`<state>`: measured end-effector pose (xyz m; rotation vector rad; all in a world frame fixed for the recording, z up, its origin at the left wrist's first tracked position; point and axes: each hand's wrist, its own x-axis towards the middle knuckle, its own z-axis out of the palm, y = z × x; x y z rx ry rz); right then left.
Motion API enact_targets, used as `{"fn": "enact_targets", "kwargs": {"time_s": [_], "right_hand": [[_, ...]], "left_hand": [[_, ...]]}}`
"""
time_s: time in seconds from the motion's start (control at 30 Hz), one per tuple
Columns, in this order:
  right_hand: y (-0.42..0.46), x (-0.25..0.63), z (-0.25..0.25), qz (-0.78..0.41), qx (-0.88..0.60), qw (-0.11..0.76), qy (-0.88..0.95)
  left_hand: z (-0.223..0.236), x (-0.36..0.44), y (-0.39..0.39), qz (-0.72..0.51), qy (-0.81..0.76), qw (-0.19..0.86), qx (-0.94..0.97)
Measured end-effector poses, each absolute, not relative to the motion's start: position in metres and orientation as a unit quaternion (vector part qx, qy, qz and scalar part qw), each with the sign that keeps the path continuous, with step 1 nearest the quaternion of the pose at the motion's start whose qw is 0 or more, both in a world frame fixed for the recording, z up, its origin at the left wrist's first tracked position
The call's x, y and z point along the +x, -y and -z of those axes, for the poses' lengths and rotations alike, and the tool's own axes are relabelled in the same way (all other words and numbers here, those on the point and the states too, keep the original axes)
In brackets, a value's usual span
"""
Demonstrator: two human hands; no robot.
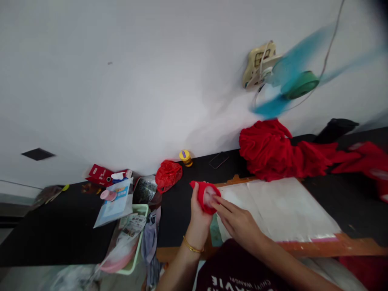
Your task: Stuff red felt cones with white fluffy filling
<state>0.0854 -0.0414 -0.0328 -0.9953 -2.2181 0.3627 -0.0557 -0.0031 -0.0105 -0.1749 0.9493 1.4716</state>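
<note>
A small red fabric piece with a pointed tip and a pale, whitish oval patch is held up above the near edge of the table. My left hand is closed around it from the left and below. The fingers of my right hand are drawn together on the patch's right side, pinching the piece there; the thumb is partly hidden. Under my right hand lies a white sheet on the table.
A heap of red fabric lies behind the sheet, with more red pieces at right. A phone, yellow-lidded jar and red plastic bag line the back. A pale green basket stands left. A blue-bladed fan spins on the wall.
</note>
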Motion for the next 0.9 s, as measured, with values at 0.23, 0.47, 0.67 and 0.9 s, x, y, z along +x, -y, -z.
{"fn": "enact_targets", "kwargs": {"time_s": [0.23,0.47,0.67,0.9], "right_hand": [[0.04,0.078,0.028,-0.112,-0.414,0.316,0.846],[0.049,0.076,0.029,-0.17,-0.361,0.289,0.87],[0.053,0.081,0.025,-0.3,-0.358,0.355,0.81],[0.064,0.071,0.022,-0.728,-0.4,0.373,0.413]], "left_hand": [[0.013,-0.041,0.015,-0.641,-0.441,0.627,-0.037],[0.011,-0.039,0.029,-0.633,-0.443,0.632,0.058],[0.005,-0.043,0.033,-0.628,-0.468,0.616,0.077],[-0.004,-0.025,0.062,-0.577,-0.459,0.665,0.118]]}}
